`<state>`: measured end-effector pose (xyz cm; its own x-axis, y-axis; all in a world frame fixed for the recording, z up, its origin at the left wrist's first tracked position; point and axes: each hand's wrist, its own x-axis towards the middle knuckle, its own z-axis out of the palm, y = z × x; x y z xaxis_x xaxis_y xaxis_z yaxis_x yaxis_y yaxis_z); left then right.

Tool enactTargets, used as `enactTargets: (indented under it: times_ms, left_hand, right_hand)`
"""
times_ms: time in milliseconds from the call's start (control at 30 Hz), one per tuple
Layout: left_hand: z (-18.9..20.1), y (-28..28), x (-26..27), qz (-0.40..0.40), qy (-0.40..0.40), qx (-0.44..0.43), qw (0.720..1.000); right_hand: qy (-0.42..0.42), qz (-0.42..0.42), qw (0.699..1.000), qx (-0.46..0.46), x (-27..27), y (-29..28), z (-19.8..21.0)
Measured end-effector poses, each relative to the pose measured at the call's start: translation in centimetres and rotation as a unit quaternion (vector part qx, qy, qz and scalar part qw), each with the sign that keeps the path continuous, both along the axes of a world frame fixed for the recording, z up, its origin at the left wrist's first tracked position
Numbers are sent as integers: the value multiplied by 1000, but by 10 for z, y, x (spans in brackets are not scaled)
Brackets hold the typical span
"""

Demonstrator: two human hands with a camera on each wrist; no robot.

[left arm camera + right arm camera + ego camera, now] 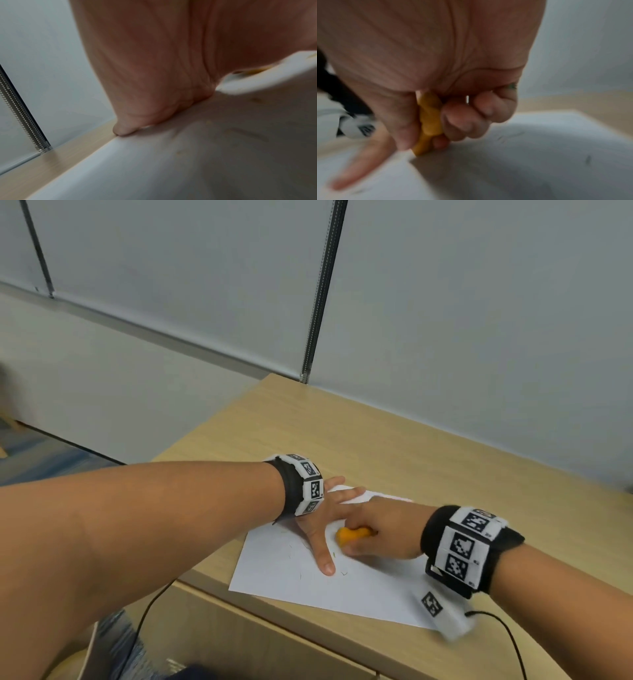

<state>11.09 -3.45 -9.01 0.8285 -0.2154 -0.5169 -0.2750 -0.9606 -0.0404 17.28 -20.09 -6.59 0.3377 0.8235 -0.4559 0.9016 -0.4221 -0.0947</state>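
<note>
At lower centre of the head view, the right hand [380,534] curls around a small orange eraser-like lump [351,536], pressing it onto the white paper sheet [359,594]; the left hand [322,518] lies flat, fingers spread, on that sheet.

Your right hand [380,537] wraps the small orange lumpy object [349,537]. Only its left end shows in head view, so you can't ID it. Right wrist view is motion-blurred, can't tell if its tip touches the white paper sheet [301,587]. Two fingers of your left hand [318,517] run under the right hand, tips hidden. Left wrist view: hand cut off by the top edge, paper smeared. Green marks [343,572] too small to read. White marker-tagged block [445,616], near right: blurred. Black cable [507,633] runs off the bottom edge. Clutter [116,642] below the light wooden table [376,440], near left: blurred, cropped.
</note>
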Motion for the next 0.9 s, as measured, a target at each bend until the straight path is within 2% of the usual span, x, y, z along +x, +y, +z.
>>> enactTargets:
  times_ms: [67, 167, 300, 400, 533, 633, 667, 767, 800, 900]
  left_hand:
    - [-2, -1, 1, -2, -1, 3, 1000]
    - [-5, 1, 2, -3, -7, -3, 1000]
    - [0, -2, 1, -1, 3, -4, 1000]
    - [1, -4, -1, -6, -7, -18, 1000]
    - [2, -3, -2, -3, -2, -3, 1000]
    - [1, -3, 1, -9, 0, -3, 1000]
    - [0, -2, 1, -7, 2, -1, 1000]
    - [-1, -1, 2, 2, 9, 6, 1000]
    - [-1, -2, 3, -1, 9, 8, 1000]
    - [-2, 0, 3, -1, 5, -10, 1000]
  right_hand:
    - [18, -18, 1000, 9, 3, -1, -1]
    - [-44, -32, 997, 50, 12, -2, -3]
    - [22, -18, 1000, 4, 4, -1, 0]
    - [-52, -20, 997, 44, 10, -1, 2]
    - [18, -10, 999, 27, 0, -2, -2]
    - [-86, 8, 994, 67, 2, -2, -1]
    - [-96, 14, 993, 63, 1, -1, -1]
    - [-19, 13, 999, 37, -5, 0, 3]
    - [-35, 9, 999, 36, -5, 0, 4]
    - [-152, 22, 987, 39, -7, 2, 5]
